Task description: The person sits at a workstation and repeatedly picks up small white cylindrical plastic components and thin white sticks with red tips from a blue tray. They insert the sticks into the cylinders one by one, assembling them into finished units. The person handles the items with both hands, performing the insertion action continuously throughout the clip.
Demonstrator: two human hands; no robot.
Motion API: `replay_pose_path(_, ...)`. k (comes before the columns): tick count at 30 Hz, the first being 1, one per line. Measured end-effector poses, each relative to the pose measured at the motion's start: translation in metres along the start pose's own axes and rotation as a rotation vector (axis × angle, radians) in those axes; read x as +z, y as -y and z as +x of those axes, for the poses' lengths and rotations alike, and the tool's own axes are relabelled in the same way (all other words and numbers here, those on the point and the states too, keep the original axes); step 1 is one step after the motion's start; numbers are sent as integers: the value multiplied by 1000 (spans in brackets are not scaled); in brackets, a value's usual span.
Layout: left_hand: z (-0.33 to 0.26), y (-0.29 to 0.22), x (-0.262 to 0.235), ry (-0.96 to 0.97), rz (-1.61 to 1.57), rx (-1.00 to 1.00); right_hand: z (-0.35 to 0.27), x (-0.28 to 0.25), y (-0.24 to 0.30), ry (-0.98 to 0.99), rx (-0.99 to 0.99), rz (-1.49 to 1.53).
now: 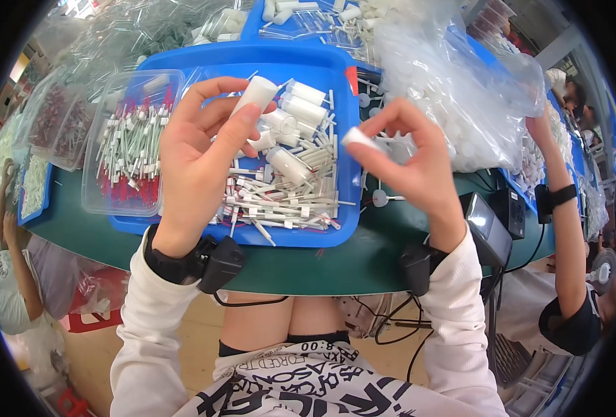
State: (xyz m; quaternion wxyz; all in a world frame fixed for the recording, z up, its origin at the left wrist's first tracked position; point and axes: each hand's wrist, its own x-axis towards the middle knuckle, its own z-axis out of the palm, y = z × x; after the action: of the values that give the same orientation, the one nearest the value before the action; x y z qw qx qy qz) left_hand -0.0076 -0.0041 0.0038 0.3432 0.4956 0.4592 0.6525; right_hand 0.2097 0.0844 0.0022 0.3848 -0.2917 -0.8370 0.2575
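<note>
My left hand (pixel 200 149) is closed round a white cylinder (pixel 258 93), thumb on one side and fingers behind it, above the blue tray (pixel 346 174). To its right, my right hand (pixel 416 156) pinches a short white cap-like piece (pixel 361 140) between thumb and forefinger; its exact kind does not show. The two held pieces are apart. Several clear-and-white cylinders (pixel 288 165) lie in the tray under my hands. A pile of thin white sticks (pixel 280 203) with small tag-like ends fills its near part.
A clear plastic box (pixel 89 198) of thin red-and-white sticks (pixel 131 146) stands left of the tray. A clear bag of white pieces (pixel 454 132) lies at the right. Near it sits a dark boxy device (pixel 487 226) with cables. Another person's arm (pixel 565 229) reaches in at far right.
</note>
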Motion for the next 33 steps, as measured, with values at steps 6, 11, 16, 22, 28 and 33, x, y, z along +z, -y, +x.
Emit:
replay_pose_path(6, -1, 3, -2, 16, 15, -2, 7, -13, -9, -179, -90, -204)
replay_pose_path(11, -1, 3, -2, 89, 25, -20, -2, -20, -13, 42, -127, -755)
replay_pose_path(16, -1, 4, -2, 70, 44, -15, -4, -13, -8, 86, -79, -842)
replay_pose_path(22, 0, 1, 1, 112, 15, -44, -8, 3, 5, 113, -117, -898)
replay_pose_path(28, -1, 1, 0, 108, 11, -52, -10, 11, 6, 5, 105, -813)
replay_pose_path(33, -1, 1, -1, 129, -7, -80, -9, -9, 5, -113, 278, -483)
